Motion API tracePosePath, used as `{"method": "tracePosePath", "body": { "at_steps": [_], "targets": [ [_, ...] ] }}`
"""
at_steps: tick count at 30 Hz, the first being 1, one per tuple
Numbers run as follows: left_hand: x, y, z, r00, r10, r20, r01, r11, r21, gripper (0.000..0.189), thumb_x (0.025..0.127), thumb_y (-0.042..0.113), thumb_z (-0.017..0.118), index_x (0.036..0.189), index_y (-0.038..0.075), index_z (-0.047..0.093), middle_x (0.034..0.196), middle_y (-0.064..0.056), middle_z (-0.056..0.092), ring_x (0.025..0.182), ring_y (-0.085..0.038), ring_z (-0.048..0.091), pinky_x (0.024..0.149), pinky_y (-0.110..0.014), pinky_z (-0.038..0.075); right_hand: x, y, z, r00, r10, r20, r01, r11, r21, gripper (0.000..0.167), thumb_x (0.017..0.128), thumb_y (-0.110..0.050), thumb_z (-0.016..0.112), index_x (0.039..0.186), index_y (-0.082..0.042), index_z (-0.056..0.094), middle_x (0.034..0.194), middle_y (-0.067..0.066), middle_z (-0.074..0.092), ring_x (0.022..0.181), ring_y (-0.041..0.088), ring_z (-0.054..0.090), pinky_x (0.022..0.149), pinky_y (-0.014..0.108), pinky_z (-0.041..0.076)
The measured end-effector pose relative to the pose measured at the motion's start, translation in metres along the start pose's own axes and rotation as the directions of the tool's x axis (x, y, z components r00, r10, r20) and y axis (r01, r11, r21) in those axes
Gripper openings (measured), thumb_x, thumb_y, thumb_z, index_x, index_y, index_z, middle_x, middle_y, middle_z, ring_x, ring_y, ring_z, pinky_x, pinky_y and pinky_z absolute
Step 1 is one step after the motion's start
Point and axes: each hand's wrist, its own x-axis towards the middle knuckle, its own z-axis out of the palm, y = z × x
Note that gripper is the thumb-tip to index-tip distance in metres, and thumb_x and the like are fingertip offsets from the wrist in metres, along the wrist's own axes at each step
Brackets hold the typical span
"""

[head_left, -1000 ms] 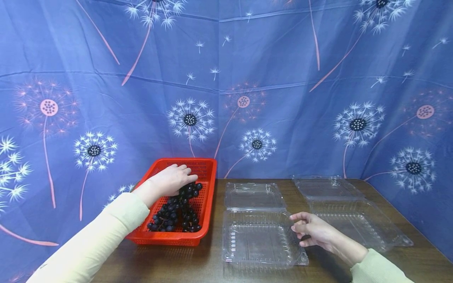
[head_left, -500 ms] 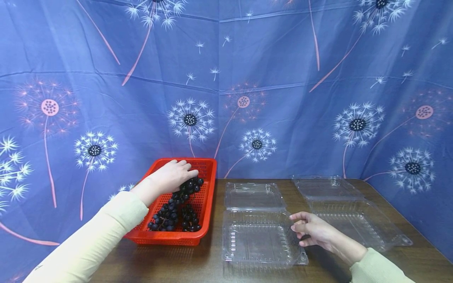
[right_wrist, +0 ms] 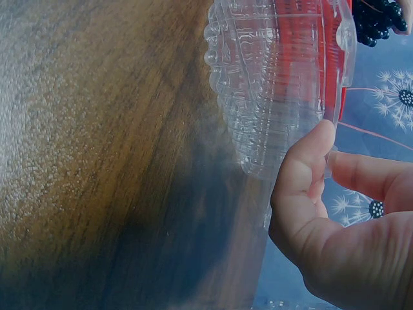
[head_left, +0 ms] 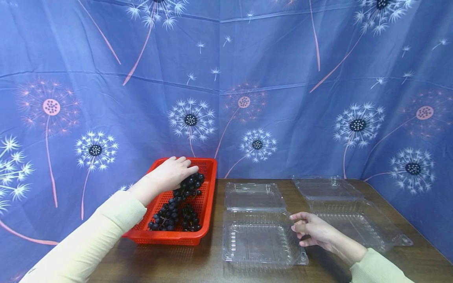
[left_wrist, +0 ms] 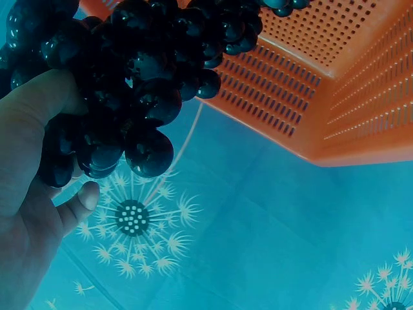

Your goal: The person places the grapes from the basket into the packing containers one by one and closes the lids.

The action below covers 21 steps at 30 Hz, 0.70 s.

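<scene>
"What's in the left grip (head_left: 170, 174)?"
"Fingers curled round dark grapes (head_left: 192, 184), left of centre in the head view, at the red basket (head_left: 170, 236); more bunches (head_left: 165, 218) lie inside."
"And the right grip (head_left: 316, 232)?"
"Nearly closed, pinching the rim of an open clear container (head_left: 260, 241), lower centre. A second clear box (head_left: 354, 225) sits lower right on the worktop (head_left: 198, 265)."

Pale yellow-green long sleeves (head_left: 85, 236), banded cuffs (head_left: 130, 208); hands (head_left: 172, 173) bare.

Hand (left_wrist: 22, 187) grips grapes (left_wrist: 148, 64) (dark, glossy).
</scene>
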Motion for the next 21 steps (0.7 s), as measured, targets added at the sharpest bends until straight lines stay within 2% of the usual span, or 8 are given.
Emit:
{"method": "tracePosePath", "body": {
  "at_steps": [15, 21],
  "targets": [
    [0.002, 0.0, -0.019, 0.997, -0.039, -0.072, 0.04, 0.999, 0.019, 0.054, 0.058, 0.018, 0.085, 0.1, 0.015, 0.052, 0.083, -0.004, 0.057, 0.077, -0.025, 0.054, 0.056, -0.036, 0.041, -0.001, 0.0, 0.001, 1.0, 0.0, -0.011, 0.0, 1.0, -0.002, 0.052, 0.088, -0.007, 0.057, 0.13, 0.01, 0.031, 0.086, 0.006, 0.048, 0.072, 0.014, 0.049, 0.061, 0.028, 0.052],
    [0.002, -0.003, -0.026, 0.992, -0.074, -0.103, 0.076, 0.997, 0.013, 0.058, 0.056, 0.02, 0.086, 0.103, 0.014, 0.053, 0.086, -0.006, 0.059, 0.08, -0.027, 0.055, 0.058, -0.039, 0.042, -0.001, 0.0, 0.001, 1.0, -0.008, -0.008, 0.008, 1.0, -0.004, 0.052, 0.088, -0.007, 0.057, 0.13, 0.011, 0.032, 0.085, 0.005, 0.047, 0.071, 0.013, 0.049, 0.061, 0.028, 0.052]
  ]
}}
